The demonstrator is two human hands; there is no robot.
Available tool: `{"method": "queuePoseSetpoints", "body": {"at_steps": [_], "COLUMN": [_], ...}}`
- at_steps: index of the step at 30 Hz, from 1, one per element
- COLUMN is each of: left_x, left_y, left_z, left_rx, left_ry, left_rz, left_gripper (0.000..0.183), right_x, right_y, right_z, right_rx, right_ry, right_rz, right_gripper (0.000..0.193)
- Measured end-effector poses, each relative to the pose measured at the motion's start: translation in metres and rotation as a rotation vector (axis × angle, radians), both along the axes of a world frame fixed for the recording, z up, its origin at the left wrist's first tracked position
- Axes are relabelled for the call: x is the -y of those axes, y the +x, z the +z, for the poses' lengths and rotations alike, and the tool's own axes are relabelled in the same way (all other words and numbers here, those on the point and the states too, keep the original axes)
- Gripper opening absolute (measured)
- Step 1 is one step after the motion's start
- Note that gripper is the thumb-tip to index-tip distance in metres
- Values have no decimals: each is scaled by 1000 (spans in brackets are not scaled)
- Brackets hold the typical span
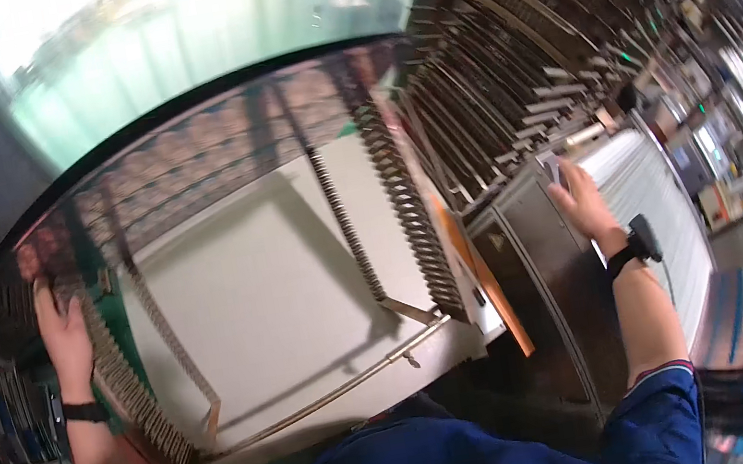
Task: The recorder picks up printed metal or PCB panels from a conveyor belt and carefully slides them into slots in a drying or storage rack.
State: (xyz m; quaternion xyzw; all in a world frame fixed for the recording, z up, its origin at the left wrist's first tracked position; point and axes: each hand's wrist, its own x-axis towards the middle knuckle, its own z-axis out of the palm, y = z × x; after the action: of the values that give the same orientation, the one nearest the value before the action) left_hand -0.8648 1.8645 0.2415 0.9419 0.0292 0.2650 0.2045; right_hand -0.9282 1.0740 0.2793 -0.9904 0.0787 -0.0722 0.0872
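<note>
My left hand [63, 329] rests on the left end of a long toothed metal rack [128, 382], fingers laid over its teeth near a row of small brown parts. My right hand [580, 199] reaches out over a dark metal cabinet [543, 273] and pinches a small flat white piece [552, 166] between thumb and fingers. Both wrists wear black bands; the right one carries a small black device [645, 237]. Between my arms lies a big pale board [275, 296] inside a metal frame with several comb-like bars.
A dense rack of slanted metal slats [502, 75] rises at the upper right. A white ribbed sheet stack [647, 188] lies beyond the cabinet, with machines and screens further right. An orange strip [491, 281] edges the frame. Red and green floor shows below.
</note>
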Motion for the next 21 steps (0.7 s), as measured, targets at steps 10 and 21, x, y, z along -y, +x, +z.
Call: {"method": "queuePoseSetpoints", "body": {"at_steps": [10, 21], "left_x": [1, 14], "left_y": [22, 4], "left_z": [-55, -25], "left_rx": [-407, 64], "left_ry": [-260, -236], "left_rz": [-52, 107], "left_gripper": [63, 49], "right_x": [-2, 1], "right_y": [-32, -35], "right_z": [-11, -15], "right_rx": [12, 50], "right_ry": [-229, -138], "right_rz": [-16, 21], "right_gripper": [62, 62]}}
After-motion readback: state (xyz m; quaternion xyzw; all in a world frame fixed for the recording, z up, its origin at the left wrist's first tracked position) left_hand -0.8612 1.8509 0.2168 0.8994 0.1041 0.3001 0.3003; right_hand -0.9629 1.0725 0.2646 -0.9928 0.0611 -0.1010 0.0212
